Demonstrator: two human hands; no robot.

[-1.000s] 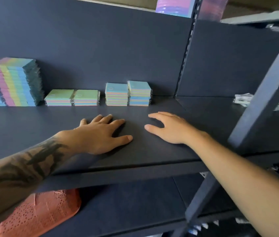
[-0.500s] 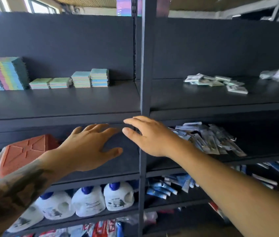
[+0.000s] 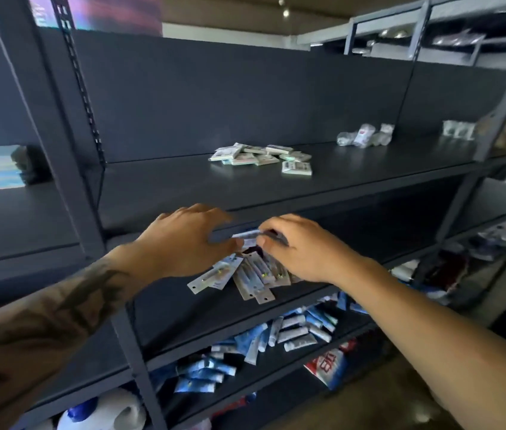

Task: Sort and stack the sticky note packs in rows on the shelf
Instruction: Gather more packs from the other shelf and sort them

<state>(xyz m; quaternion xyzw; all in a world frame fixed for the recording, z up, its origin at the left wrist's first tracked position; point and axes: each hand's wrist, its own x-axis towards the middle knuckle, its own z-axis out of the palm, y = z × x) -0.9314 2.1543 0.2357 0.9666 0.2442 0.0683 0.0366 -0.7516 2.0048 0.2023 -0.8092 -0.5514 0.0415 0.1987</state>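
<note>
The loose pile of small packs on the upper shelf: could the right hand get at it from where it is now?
Probably yes. The right hand is on the shelf below, among the blister packs; the loose pile of small packs lies above on the upper shelf, whose front is open and bare.
</note>
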